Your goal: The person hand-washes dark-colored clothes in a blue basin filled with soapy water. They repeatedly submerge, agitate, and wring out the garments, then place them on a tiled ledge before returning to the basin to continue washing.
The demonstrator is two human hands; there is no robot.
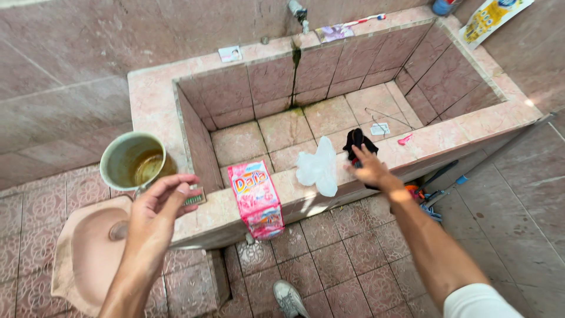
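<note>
My left hand (158, 203) holds a small green-edged brush (195, 197) over the near left corner of a pink tiled basin (154, 100). A pale green mug (133, 160) with brownish water stands on the rim just beyond that hand. My right hand (369, 167) reaches out with spread fingers onto a black cloth (358, 140) draped over the basin's front rim. A white cloth (318, 166) lies on the rim to its left, and a pink detergent sachet (256, 199) hangs over the rim's front edge.
The basin floor is dry, with a wire hanger (385, 115) and a small pink scrap (404, 139). A tap (298, 13) sticks out of the back wall. A pink squat toilet (88, 253) sits at lower left. My shoe (289, 298) is on the tiled floor.
</note>
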